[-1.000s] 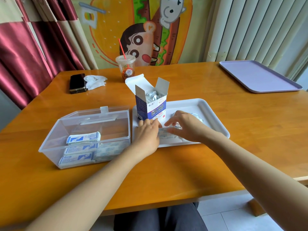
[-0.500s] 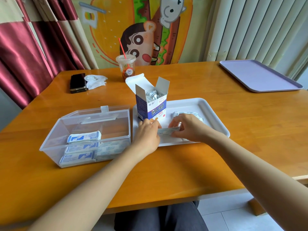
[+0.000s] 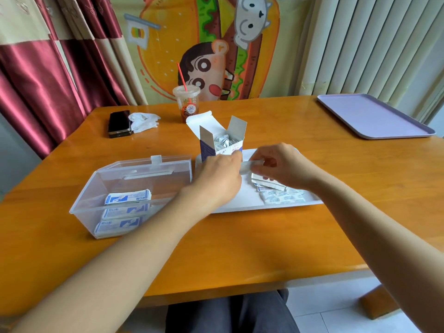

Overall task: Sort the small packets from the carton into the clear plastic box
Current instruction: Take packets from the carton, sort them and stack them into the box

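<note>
left hand (image 3: 217, 180) + right hand (image 3: 284, 170): your fingers are pinching one packet (image 3: 249, 164) over the tray (image 3: 240, 200) | one carton (image 3: 222, 143) is standing open behind | three packet stacks (image 3: 127, 197) are lying in one box (image 3: 83, 194)

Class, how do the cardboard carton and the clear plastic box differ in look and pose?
The carton is opaque, tall and upright on the white tray; the clear plastic box is see-through, low and wide, on the table. The carton opens by flaps, the box by a lid. Both are open and hold packets.
</note>
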Available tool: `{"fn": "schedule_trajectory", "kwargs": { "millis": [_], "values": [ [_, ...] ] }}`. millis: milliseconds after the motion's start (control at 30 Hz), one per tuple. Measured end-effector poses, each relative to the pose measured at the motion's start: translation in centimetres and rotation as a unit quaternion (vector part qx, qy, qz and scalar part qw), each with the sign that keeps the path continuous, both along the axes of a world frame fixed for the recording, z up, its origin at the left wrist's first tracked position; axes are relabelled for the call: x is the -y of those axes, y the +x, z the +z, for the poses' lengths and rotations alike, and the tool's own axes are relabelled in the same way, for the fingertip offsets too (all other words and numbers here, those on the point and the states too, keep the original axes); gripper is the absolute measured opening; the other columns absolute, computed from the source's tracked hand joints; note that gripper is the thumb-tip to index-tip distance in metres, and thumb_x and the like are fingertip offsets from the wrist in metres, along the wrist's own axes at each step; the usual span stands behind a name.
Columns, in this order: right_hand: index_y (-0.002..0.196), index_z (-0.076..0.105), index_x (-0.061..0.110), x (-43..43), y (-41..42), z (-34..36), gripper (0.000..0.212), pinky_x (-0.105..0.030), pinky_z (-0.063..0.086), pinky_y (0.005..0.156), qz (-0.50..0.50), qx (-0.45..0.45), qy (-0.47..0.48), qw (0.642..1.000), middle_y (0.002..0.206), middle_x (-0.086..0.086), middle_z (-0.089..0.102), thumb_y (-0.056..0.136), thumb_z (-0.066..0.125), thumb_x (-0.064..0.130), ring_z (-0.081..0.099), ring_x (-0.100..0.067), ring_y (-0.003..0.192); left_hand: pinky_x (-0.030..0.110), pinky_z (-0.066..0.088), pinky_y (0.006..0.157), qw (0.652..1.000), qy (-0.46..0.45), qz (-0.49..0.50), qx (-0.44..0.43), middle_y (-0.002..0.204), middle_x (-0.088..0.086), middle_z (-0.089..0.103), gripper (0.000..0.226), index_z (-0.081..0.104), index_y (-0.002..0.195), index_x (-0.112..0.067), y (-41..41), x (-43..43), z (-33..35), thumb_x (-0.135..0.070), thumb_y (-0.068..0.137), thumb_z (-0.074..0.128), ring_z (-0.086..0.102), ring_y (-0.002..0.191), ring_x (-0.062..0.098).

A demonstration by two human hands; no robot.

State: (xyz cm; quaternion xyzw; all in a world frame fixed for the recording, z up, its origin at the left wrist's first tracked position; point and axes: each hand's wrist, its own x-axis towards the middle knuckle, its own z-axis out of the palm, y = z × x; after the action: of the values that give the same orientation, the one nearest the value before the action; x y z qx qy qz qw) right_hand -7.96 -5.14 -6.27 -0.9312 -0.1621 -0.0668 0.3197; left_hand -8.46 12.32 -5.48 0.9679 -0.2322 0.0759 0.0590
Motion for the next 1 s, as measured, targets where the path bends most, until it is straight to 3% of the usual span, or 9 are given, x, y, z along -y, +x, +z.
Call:
{"fn": "schedule_trajectory", "kwargs": {
  "millis": [100,233,333,500,567,667,800,933,1000],
  "values": [
    [0.090,0.067,0.011,-1.8,-0.6,1.9,0.007,-0.016,0.042,0.050,0.047,-0.006,0.036,0.998,0.073,0.003,0.069,0.090,0.062,0.014,0.052,-0.002,0.051,0.032,0.034,0.059,0.998,-0.001,-0.008,-0.069,0.093,0.005,0.057,0.016,0.048,0.110,-0.016,-0.1,-2.2,3.8,-0.014,0.095,0.042,0.051,0.079,0.022],
    [0.086,0.066,0.009,-6.4,-0.3,1.7,0.009,-0.015,0.038,0.048,0.073,0.013,0.034,0.997,0.070,0.003,0.068,0.090,0.058,0.009,0.053,-0.002,0.052,0.029,0.043,0.061,0.965,-0.044,0.006,-0.259,0.089,0.004,0.065,0.014,0.053,0.102,-0.017,-0.1,-6.8,6.6,-0.017,0.097,0.040,0.056,0.072,0.017],
    [0.085,0.067,0.007,-9.6,0.4,1.3,0.011,-0.027,0.042,0.049,0.085,0.013,0.037,0.996,0.072,-0.005,0.068,0.089,0.057,0.009,0.059,-0.014,0.058,0.037,0.047,0.075,0.974,0.002,0.010,-0.225,0.093,0.002,0.065,0.020,0.058,0.094,-0.019,-0.2,-10.0,6.9,-0.025,0.099,0.040,0.058,0.082,0.021],
    [0.082,0.068,0.011,-13.3,1.2,1.2,0.010,-0.014,0.033,0.046,0.112,-0.005,0.036,0.993,0.073,-0.004,0.067,0.088,0.059,0.011,0.047,-0.001,0.049,0.032,0.039,0.069,0.986,0.038,0.043,-0.155,0.094,-0.001,0.057,0.018,0.054,0.098,-0.017,0.4,-13.1,5.2,-0.029,0.100,0.041,0.051,0.074,0.015],
    [0.096,0.068,0.011,-13.9,1.3,1.1,0.011,-0.017,0.039,0.053,0.112,-0.008,0.034,0.993,0.083,-0.001,0.068,0.088,0.062,0.013,0.051,0.000,0.055,0.031,0.042,0.068,0.981,0.006,0.047,-0.189,0.091,0.000,0.062,0.021,0.052,0.086,-0.016,0.9,-14.0,4.5,-0.026,0.101,0.041,0.056,0.076,0.014],
    [0.114,0.063,0.013,-13.8,1.2,1.0,0.025,-0.005,0.038,0.057,0.095,0.023,0.036,0.995,0.100,0.008,0.058,0.090,0.062,0.016,0.052,0.016,0.064,0.027,0.046,0.065,0.950,-0.087,0.083,-0.289,0.091,0.006,0.065,0.023,0.048,0.079,-0.018,1.7,-15.3,3.4,-0.022,0.101,0.042,0.059,0.075,0.014],
    [0.107,0.067,0.021,-12.7,0.7,0.1,0.018,-0.004,0.038,0.066,0.059,0.054,0.002,0.997,0.097,0.008,0.044,0.090,0.063,0.023,0.049,0.000,0.072,0.023,0.044,0.056,0.935,-0.039,0.114,-0.333,0.088,0.004,0.062,0.019,0.050,0.089,-0.013,3.6,-15.4,1.6,-0.022,0.102,0.040,0.055,0.071,0.013],
    [0.106,0.066,0.022,-12.6,0.7,-1.6,0.018,-0.016,0.041,0.075,0.072,0.033,-0.009,0.997,0.096,0.006,0.041,0.088,0.065,0.025,0.045,-0.009,0.090,0.026,0.034,0.051,0.923,0.071,0.114,-0.361,0.078,0.004,0.046,0.022,0.055,0.106,-0.008,4.4,-13.6,0.3,-0.023,0.102,0.040,0.040,0.060,0.017],
    [0.107,0.066,0.021,-12.7,0.9,-2.2,0.020,-0.014,0.042,0.074,0.084,0.016,-0.009,0.996,0.106,0.001,0.046,0.088,0.065,0.027,0.045,-0.010,0.094,0.030,0.044,0.060,0.919,0.095,0.107,-0.367,0.091,0.004,0.056,0.026,0.053,0.119,-0.009,4.5,-12.8,-0.3,-0.023,0.101,0.041,0.053,0.071,0.019]
  ]
}}
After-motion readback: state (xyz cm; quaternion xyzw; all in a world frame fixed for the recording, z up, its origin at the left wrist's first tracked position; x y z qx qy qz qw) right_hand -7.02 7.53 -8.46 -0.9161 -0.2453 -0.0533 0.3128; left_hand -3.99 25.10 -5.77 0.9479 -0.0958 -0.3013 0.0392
